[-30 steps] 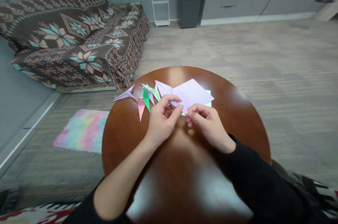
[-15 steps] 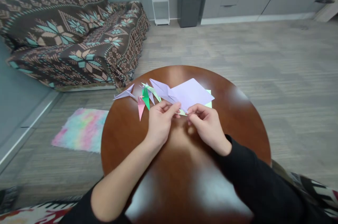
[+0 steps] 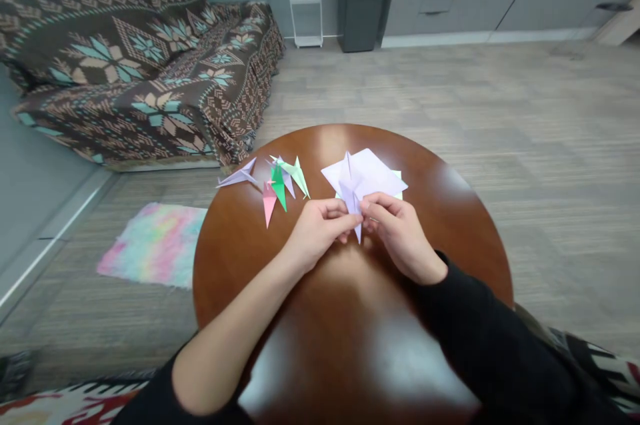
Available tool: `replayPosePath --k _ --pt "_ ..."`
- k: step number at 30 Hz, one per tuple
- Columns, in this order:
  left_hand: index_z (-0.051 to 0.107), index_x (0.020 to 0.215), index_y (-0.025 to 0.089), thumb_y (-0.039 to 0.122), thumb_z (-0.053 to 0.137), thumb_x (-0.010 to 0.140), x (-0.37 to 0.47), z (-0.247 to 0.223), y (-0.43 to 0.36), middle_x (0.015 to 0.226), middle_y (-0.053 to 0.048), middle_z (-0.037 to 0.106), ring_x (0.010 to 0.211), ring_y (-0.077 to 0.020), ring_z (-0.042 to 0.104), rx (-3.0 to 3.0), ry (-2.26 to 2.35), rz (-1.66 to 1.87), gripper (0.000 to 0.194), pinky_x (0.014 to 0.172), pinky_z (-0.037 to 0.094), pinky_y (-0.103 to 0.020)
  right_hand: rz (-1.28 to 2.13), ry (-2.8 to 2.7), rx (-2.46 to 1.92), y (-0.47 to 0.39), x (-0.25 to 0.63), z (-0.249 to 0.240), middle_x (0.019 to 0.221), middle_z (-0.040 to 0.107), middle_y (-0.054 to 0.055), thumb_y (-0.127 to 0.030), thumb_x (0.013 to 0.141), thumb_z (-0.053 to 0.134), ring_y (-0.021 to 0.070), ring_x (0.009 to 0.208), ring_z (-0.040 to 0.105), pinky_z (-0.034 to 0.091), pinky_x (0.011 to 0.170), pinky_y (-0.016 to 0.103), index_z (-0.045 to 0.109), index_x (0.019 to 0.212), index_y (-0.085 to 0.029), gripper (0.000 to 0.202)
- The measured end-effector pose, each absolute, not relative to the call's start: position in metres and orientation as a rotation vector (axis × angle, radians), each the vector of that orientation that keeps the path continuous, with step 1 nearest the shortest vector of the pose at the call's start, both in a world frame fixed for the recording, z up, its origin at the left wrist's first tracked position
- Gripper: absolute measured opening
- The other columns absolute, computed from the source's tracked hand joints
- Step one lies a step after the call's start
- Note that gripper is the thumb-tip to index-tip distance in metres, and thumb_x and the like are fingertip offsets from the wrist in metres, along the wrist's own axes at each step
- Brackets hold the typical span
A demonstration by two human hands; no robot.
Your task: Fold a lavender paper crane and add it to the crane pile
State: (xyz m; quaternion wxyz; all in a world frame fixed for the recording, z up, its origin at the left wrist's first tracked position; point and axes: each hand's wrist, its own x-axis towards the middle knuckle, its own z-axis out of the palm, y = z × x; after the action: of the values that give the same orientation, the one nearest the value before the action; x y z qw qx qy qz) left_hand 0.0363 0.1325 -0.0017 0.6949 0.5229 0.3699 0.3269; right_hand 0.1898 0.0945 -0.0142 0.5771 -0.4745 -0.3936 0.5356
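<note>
Round brown wooden table point(image 3: 450, 225) carries folded paper cranes point(image 3: 273, 185) left, lilac paper sheet stack point(image 3: 375, 175) right; patterned brown sofa point(image 3: 140, 58) behind-left; pastel fluffy rug point(image 3: 155, 245) on floor left.

No readable text, labels, brands, numbers or signs appear anywhere in view. The folded paper pieces and paper sheets at 12 o'clock on the table are plain, and the patterned blanket at 10 o'clock carries only geometric motifs, no lettering.
</note>
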Motion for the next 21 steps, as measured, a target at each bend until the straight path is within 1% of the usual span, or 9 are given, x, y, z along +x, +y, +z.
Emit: replayPosePath --k 3,5,9,10,12,15,17,19,21 --pt "0.068 0.066 0.014 0.032 0.079 0.072 0.038 -0.001 0.130 0.061 -0.001 0.064 0.049 -0.0077 0.051 1.218 0.839 0.675 0.022 0.049 0.039 -0.020 1.200 -0.862 -1.141 0.095 0.190 -0.013 0.056 0.054 -0.004 -0.034 0.073 0.080 0.0104 0.054 0.044 0.035 0.055 0.026 0.066 0.067 -0.018 0.022" --pt "0.069 0.065 0.015 0.028 0.076 0.073 0.039 -0.001 0.128 0.061 -0.002 0.065 0.050 -0.0085 0.052 1.252 0.832 0.626 0.017 0.049 0.042 -0.020 1.137 -0.798 -1.154 0.097 0.192 -0.013 0.054 0.052 -0.005 -0.033 0.074 0.079 0.0100 0.052 0.042 0.033 0.053 0.026 0.065 0.066 -0.019 0.021" --pt "0.071 0.067 0.014 0.021 0.070 0.072 0.038 0.000 0.126 0.062 -0.004 0.067 0.053 -0.0109 0.055 1.343 0.772 0.395 0.008 0.048 0.044 -0.020 1.044 -0.709 -1.141 0.100 0.196 -0.012 0.052 0.049 -0.006 -0.031 0.075 0.078 0.0086 0.050 0.039 0.030 0.051 0.025 0.065 0.067 -0.019 0.020" --pt "0.071 0.067 0.014 0.022 0.069 0.073 0.038 0.001 0.127 0.062 -0.004 0.066 0.053 -0.0109 0.055 1.359 0.785 0.395 0.010 0.047 0.043 -0.020 1.050 -0.706 -1.137 0.100 0.196 -0.012 0.051 0.049 -0.006 -0.030 0.075 0.078 0.0083 0.049 0.040 0.029 0.050 0.025 0.065 0.067 -0.018 0.019" --pt "0.071 0.073 0.015 0.028 0.069 0.078 0.037 0.002 0.130 0.066 -0.004 0.067 0.055 -0.0109 0.055 1.352 0.856 0.569 0.015 0.048 0.043 -0.020 1.088 -0.721 -1.137 0.099 0.194 -0.012 0.050 0.050 -0.006 -0.030 0.075 0.078 0.0078 0.048 0.041 0.029 0.049 0.024 0.065 0.067 -0.018 0.019" --pt "0.071 0.085 0.016 0.036 0.072 0.081 0.037 0.002 0.135 0.079 -0.003 0.070 0.067 -0.0130 0.062 1.326 0.900 0.888 0.020 0.061 0.050 -0.022 1.156 -0.793 -1.146 0.096 0.189 -0.011 0.051 0.056 -0.004 -0.032 0.075 0.079 0.0083 0.047 0.046 0.034 0.048 0.023 0.067 0.069 -0.018 0.020" --pt "0.071 0.085 0.016 0.036 0.075 0.080 0.037 0.000 0.136 0.080 -0.003 0.070 0.074 -0.0146 0.064 1.367 0.851 0.946 0.021 0.071 0.052 -0.025 1.221 -0.858 -1.134 0.093 0.186 -0.010 0.055 0.063 -0.002 -0.037 0.075 0.080 0.0102 0.050 0.054 0.042 0.051 0.024 0.067 0.071 -0.017 0.024" --pt "0.069 0.078 0.015 0.036 0.076 0.081 0.037 -0.003 0.137 0.075 -0.002 0.068 0.072 -0.0143 0.063 1.400 0.839 0.964 0.022 0.072 0.050 -0.025 1.297 -0.926 -1.126 0.091 0.185 -0.009 0.061 0.068 0.002 -0.040 0.076 0.080 0.0132 0.055 0.062 0.050 0.057 0.027 0.067 0.072 -0.016 0.027" --pt "0.068 0.074 0.015 0.037 0.076 0.081 0.037 -0.005 0.137 0.070 -0.001 0.067 0.068 -0.0134 0.061 1.386 0.855 0.959 0.025 0.069 0.047 -0.024 1.290 -0.957 -1.138 0.092 0.187 -0.008 0.066 0.069 0.003 -0.039 0.076 0.079 0.0146 0.060 0.065 0.052 0.059 0.028 0.067 0.074 -0.016 0.026"
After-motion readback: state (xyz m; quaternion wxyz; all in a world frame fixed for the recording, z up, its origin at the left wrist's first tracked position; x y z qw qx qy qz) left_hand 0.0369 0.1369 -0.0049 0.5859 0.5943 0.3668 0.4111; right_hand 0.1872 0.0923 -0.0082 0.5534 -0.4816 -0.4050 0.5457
